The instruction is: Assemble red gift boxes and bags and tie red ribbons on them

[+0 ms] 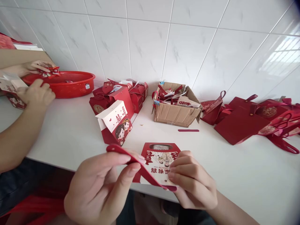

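Note:
My left hand (105, 181) is closed, pinching a dark red strap handle (150, 176) near its upper end between thumb and fingers. The strap slants down to the right, its lower end close to my right thumb. My right hand (194, 181) is closed on the right edge of a red and white gift box (161, 159) printed with a cartoon couple and large characters. An oval window shows near its far edge. Whether the strap's lower end is fastened to the box, I cannot tell. A small hole or stud shows on the box near that end.
Ahead stand a cardboard carton (178, 114) of straps and cards, a loose strap (188, 130), and an open gift box (116, 122) beside several red boxes. Red bags (243, 118) lie right. At left, a co-worker's hands (38, 93) hold a box and packets near a red basket (77, 87).

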`<state>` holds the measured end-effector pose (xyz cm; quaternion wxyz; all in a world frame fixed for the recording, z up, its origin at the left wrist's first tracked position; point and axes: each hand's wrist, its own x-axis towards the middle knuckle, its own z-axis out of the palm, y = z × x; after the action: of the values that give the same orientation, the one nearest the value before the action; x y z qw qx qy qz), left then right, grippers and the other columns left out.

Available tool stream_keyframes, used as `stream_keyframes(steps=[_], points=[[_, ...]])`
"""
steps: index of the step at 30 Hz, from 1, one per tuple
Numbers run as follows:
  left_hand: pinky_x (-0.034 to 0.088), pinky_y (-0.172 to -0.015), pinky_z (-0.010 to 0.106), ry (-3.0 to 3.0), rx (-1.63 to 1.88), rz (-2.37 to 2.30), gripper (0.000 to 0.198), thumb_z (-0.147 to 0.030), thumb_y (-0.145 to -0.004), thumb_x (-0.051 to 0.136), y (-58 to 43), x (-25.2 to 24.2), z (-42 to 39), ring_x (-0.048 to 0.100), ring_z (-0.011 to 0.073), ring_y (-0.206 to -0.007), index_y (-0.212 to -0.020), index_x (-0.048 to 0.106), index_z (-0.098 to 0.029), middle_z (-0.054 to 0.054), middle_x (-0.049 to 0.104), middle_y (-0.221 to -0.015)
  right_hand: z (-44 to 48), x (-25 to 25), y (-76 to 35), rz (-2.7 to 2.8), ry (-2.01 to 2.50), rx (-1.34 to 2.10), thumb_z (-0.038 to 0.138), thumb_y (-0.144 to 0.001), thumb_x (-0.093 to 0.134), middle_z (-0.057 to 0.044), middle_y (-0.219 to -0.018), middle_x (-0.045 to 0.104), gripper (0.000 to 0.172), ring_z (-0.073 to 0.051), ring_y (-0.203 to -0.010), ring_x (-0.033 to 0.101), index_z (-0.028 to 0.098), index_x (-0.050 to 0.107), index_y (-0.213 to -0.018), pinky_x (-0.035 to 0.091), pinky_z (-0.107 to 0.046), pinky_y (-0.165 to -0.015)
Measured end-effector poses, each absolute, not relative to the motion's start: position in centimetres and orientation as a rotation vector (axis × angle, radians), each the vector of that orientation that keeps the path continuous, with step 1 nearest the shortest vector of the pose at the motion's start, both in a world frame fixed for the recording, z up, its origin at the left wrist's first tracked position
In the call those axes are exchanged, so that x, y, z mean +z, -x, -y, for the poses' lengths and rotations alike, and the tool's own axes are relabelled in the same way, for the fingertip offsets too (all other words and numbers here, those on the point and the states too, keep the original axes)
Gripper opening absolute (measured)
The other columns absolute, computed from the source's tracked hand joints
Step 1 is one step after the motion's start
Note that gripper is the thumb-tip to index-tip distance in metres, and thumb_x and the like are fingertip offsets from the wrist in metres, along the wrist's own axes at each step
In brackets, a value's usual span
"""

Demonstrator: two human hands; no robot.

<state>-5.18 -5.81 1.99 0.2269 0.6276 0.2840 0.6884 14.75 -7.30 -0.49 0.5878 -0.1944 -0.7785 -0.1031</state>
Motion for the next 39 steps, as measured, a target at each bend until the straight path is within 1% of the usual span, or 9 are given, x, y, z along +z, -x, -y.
stream_keyframes(steps=[4,7,11,13,19,23,28,35,39], points=[[0.061,-0.079,0.028,-1.768,1.668,-0.652,0.026,-0.015,-0.093,0.051,4.9,3.4,5.8,0.071,0.0196,-0.096,-0.115,0.063,-0.025,0.002,0.074,-0.101,7.2,0.3,-15.0,1.825,0.436,-0.166,0.006,-0.083,0.054,-0.010,-0.082,0.057,0.020,-0.021,-0.076,0.060,0.005,0.064,-0.100,0.053,-0.037,-0.057],[0.058,-0.086,0.031,-1.950,1.435,-0.669,0.034,-0.014,-0.087,0.057,5.2,3.8,5.9,0.068,0.0219,-0.103,-0.117,0.061,-0.029,0.004,0.071,-0.111,7.1,0.8,-15.0,1.797,0.433,-0.065,0.007,-0.084,0.054,-0.010,-0.081,0.056,0.020,-0.020,-0.074,0.058,0.006,0.063,-0.101,0.052,-0.036,-0.055],[0.058,-0.074,0.026,-2.164,1.337,-0.646,0.030,-0.012,-0.081,0.065,4.9,4.1,6.0,0.067,0.0183,-0.090,-0.105,0.069,-0.029,0.003,0.067,-0.095,7.1,1.2,-15.1,1.795,0.422,-0.028,0.009,-0.086,0.054,-0.009,-0.080,0.056,0.018,-0.018,-0.070,0.056,0.008,0.063,-0.102,0.050,-0.035,-0.054],[0.057,-0.067,0.023,-2.153,1.317,-0.678,0.028,-0.014,-0.082,0.065,4.5,4.2,6.0,0.068,0.0169,-0.086,-0.104,0.071,-0.030,0.003,0.068,-0.095,7.0,1.2,-15.1,1.796,0.426,-0.030,0.011,-0.087,0.054,-0.008,-0.079,0.056,0.018,-0.018,-0.069,0.056,0.010,0.063,-0.102,0.050,-0.034,-0.054],[0.061,-0.076,0.023,-2.008,1.296,-0.696,0.021,-0.021,-0.083,0.066,3.7,5.0,6.4,0.073,0.0188,-0.084,-0.100,0.073,-0.033,-0.001,0.077,-0.095,6.7,0.7,-15.0,1.778,0.411,0.016,0.014,-0.088,0.055,-0.009,-0.079,0.057,0.015,-0.018,-0.070,0.057,0.009,0.062,-0.100,0.051,-0.035,-0.058],[0.062,-0.070,0.022,-1.858,1.208,-0.642,0.018,-0.023,-0.083,0.067,3.3,5.0,6.3,0.075,0.0199,-0.081,-0.097,0.074,-0.034,-0.001,0.078,-0.091,6.6,0.6,-14.7,1.711,0.384,0.083,0.014,-0.087,0.058,-0.007,-0.079,0.057,0.018,-0.017,-0.067,0.056,0.013,0.055,-0.104,0.049,-0.033,-0.056],[0.064,-0.066,0.027,-1.752,1.149,-0.580,0.016,-0.022,-0.084,0.066,3.4,4.4,5.6,0.075,0.0241,-0.077,-0.096,0.076,-0.029,0.004,0.078,-0.089,6.6,0.9,-14.6,1.701,0.412,0.117,0.015,-0.087,0.058,-0.005,-0.079,0.056,0.017,-0.016,-0.064,0.057,0.017,0.051,-0.102,0.051,-0.033,-0.056],[0.062,-0.070,0.022,-1.707,1.120,-0.487,0.014,-0.026,-0.088,0.063,3.5,4.3,5.4,0.073,0.0194,-0.082,-0.095,0.074,-0.030,0.002,0.076,-0.090,6.8,0.9,-14.6,1.707,0.412,0.105,0.015,-0.087,0.058,-0.005,-0.078,0.055,0.015,-0.016,-0.065,0.057,0.016,0.050,-0.100,0.051,-0.033,-0.056],[0.061,-0.068,0.024,-1.692,1.083,-0.490,0.013,-0.029,-0.089,0.061,3.4,4.4,5.5,0.071,0.0200,-0.082,-0.092,0.073,-0.029,0.004,0.074,-0.086,6.7,0.8,-14.6,1.697,0.408,0.110,0.014,-0.087,0.059,-0.005,-0.078,0.055,0.015,-0.016,-0.066,0.058,0.016,0.050,-0.099,0.051,-0.033,-0.056]])
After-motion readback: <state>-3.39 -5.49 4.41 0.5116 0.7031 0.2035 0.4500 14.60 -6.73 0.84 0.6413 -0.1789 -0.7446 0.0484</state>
